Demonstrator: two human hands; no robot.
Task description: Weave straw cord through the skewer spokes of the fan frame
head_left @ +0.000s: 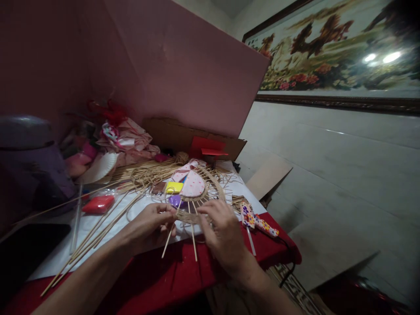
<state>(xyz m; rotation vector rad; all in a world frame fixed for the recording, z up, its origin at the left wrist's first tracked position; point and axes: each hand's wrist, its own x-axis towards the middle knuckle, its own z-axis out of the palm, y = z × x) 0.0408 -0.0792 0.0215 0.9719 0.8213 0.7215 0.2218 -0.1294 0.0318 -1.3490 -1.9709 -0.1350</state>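
Note:
A round woven frame (187,217) of thin sticks and twisted cord lies at the table's front, with a spotted pink fabric piece (193,184) at its centre. My left hand (156,222) pinches the frame's lower left rim between thumb and fingers. On the lower right rim rests my right hand (220,232), its fingers bent over the cord and partly hiding it. Two stick ends point down between my hands, past the rim. Yellow (174,187) and purple (175,201) packets are just left of the fabric.
Loose sticks (108,227) and a red packet (98,204) lie on white paper at the left. A dark flat object (36,249) and a purple container (33,162) stand farther left. Flowered fabric (259,222) sits at the right edge of the red-covered table (157,280).

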